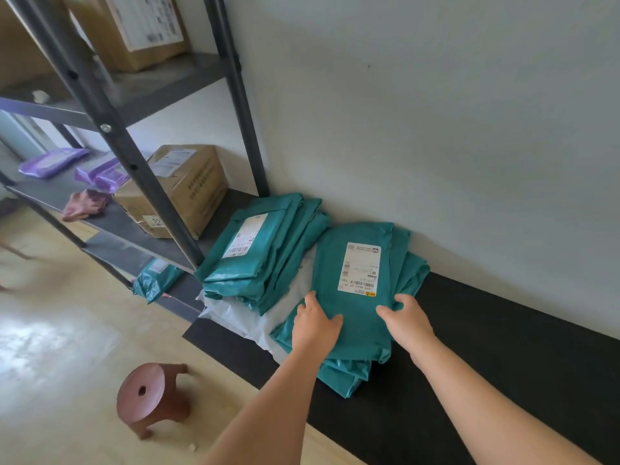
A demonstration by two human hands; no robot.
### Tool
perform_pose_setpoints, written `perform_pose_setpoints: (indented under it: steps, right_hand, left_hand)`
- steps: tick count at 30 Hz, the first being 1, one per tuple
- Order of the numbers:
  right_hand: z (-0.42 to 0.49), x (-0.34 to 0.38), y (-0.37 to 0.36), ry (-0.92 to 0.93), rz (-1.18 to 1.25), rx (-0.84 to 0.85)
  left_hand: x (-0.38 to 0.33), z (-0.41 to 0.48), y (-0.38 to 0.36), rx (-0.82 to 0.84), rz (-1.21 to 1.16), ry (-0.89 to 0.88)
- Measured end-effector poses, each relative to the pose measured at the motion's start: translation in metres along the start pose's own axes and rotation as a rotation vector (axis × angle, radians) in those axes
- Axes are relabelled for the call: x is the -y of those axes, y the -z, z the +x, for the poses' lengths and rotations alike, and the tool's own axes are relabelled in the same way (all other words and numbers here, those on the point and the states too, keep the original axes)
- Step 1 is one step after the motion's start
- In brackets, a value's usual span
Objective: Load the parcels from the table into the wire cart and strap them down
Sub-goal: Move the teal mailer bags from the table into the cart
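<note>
A black desk point(503, 347) runs along the white wall. At its left end lie white mailers point(235, 313); a far stack of teal parcels point(268, 250) rests on them, and a near stack of teal parcels point(330, 263) lies partly on them, partly on the bare desk. Just beside stands a grey metal shelf point(110, 219) holding a cardboard box point(194, 189), purple mailers point(53, 161) and a pinkish bundle point(85, 206). A brown stool point(151, 394) stands on the floor point(67, 330).

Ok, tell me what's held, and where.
The top teal parcel: left hand grips its near-left edge, right hand its near-right edge.
</note>
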State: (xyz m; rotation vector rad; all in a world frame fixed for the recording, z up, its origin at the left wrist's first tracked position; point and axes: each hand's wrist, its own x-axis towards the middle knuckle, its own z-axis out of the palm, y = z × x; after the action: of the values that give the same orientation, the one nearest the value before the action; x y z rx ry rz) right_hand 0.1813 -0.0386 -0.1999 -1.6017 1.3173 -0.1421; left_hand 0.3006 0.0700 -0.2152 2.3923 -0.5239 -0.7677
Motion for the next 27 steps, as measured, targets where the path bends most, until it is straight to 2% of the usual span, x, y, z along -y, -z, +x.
perform_pose_setpoints:
  steps: [10,17,22,27]
  right_hand:
    - [-0.013,0.006,-0.01,-0.025,0.059,0.011]
    - [-0.041,0.009,-0.028,-0.057,0.138,-0.027]
    - [-0.071,0.017,-0.036,-0.025,0.313,-0.074]
    - [-0.107,0.015,-0.039,0.011,0.553,-0.192]
  left_hand:
    - [0.017,0.002,0.014,-0.026,-0.216,-0.03]
    - [0.038,-0.009,0.04,0.024,-0.213,-0.086]
    - [0.039,-0.023,0.061,0.107,-0.237,-0.105]
    - [0.043,-0.044,0.064,0.24,-0.181,-0.147]
